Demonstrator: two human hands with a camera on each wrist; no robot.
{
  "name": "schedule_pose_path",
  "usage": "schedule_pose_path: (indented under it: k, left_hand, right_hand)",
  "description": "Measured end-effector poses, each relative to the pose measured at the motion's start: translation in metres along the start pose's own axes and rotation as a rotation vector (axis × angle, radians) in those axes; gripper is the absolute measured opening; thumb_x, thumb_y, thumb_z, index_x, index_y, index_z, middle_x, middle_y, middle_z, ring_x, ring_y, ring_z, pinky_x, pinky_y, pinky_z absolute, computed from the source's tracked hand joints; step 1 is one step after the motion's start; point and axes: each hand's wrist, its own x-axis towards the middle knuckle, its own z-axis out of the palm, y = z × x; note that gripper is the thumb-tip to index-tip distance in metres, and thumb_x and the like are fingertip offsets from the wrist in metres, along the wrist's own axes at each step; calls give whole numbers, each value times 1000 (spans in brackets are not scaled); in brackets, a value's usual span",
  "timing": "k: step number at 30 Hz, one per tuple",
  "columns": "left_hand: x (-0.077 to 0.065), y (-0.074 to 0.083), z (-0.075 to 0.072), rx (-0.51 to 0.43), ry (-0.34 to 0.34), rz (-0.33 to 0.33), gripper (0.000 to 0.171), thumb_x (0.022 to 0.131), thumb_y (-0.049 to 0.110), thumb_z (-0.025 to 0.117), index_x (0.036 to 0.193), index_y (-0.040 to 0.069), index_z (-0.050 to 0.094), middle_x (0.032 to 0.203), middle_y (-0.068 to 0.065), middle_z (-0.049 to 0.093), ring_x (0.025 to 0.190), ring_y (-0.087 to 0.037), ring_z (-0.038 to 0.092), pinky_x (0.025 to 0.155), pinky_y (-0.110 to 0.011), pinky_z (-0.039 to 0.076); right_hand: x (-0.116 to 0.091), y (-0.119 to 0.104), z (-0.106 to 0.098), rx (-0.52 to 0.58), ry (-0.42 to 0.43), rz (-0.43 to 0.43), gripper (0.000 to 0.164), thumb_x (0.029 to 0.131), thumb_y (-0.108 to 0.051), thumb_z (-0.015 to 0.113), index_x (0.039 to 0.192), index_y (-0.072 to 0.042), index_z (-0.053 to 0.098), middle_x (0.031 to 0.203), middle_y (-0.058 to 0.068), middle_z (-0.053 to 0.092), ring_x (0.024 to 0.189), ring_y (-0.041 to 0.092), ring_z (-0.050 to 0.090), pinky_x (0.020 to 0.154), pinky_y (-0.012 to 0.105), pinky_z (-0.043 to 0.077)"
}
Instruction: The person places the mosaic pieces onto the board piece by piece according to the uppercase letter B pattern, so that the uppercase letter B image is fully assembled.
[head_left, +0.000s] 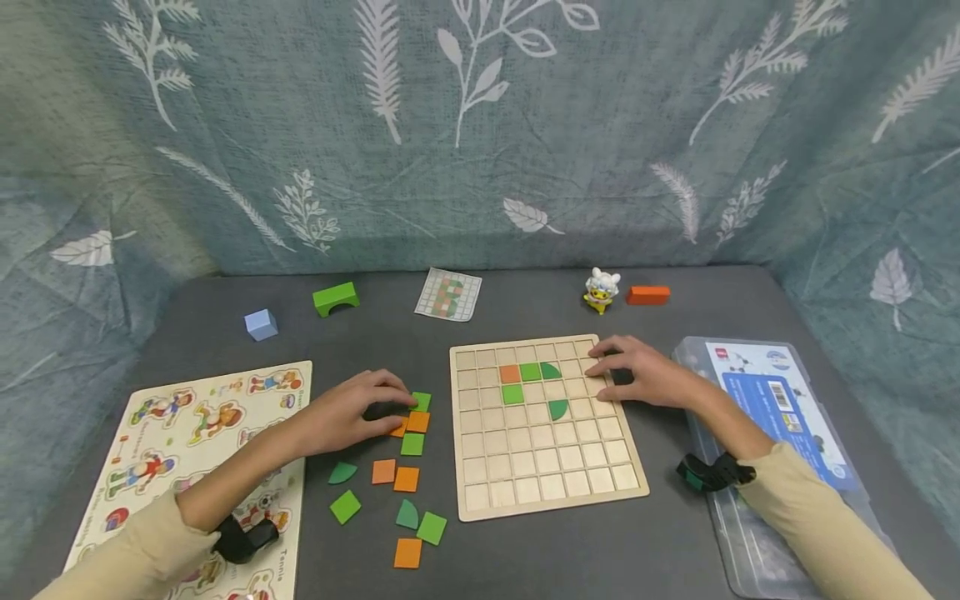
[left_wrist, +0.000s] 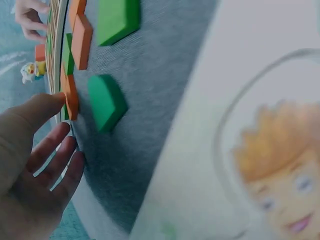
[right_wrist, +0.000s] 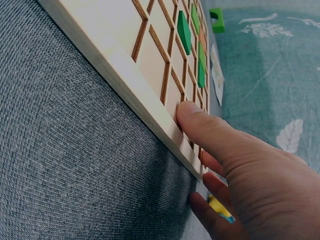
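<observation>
Wooden grid board (head_left: pixel 546 461) mid-worktop (head_left: pixel 547 558), five pieces in its cells, loose tiles (head_left: pixel 407 479) to its left.

Choosing a tile seems the step in hand: the left hand (head_left: pixel 345 412), fingers loose, reaches among them, thumb touching an orange tile (left_wrist: pixel 73 102) without a clear grip; the right hand (head_left: pixel 648 375), relaxed and grasping nothing, rests at the board's right edge. The next move likely calls for pinching one tile free and seating it square in a cell, checked against the pattern card (head_left: pixel 448 294). One orange square (head_left: pixel 509 375), two green squares (head_left: pixel 530 372) and two quarter-rounds (head_left: pixel 558 409) occupy cells; the plastic case's (head_left: pixel 750 550) contents are unclear.
</observation>
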Motion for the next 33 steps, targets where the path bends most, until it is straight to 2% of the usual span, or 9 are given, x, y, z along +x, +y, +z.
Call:
schedule_pose_path:
  k: [5,11,20,26,33]
  left_hand:
    - [-2,-2,2,-25,16,10,26,93,17,65,119,14,69,119,-3,61,108,-22,59,89,-41,49]
    - [3,-3,0,-36,15,18,24,95,20,63,116,13,71,118,-4,62,106,-22,58,88,-41,49]
    - [15,-5,-1,52,43,-3,22,92,16,66,112,13,74,113,-4,62,100,-20,56,79,-37,49]
    - [23,-3,2,130,81,8,17,87,16,72,104,11,76,114,-6,64,102,-23,58,80,-39,52]
    - [30,-1,5,164,113,31,13,86,16,73,99,15,76,107,-2,68,98,-19,61,80,-37,53]
  right_hand:
    - [-1,0,2,8,6,-8,36,82,-23,77,115,-11,72,130,16,57,121,36,51,95,54,44]
    - [0,1,1,3,8,-14,35,82,-22,77,115,-11,72,129,16,57,120,36,51,93,53,44]
    - [0,1,-1,-2,14,-13,34,82,-22,77,114,-11,72,129,16,57,119,36,51,94,54,44]
    - [-1,0,-1,12,-1,4,35,82,-23,77,115,-11,72,130,15,56,121,35,50,95,54,44]
    - [-1,0,-1,11,-7,9,36,82,-23,77,116,-10,72,131,15,56,122,36,50,95,54,43]
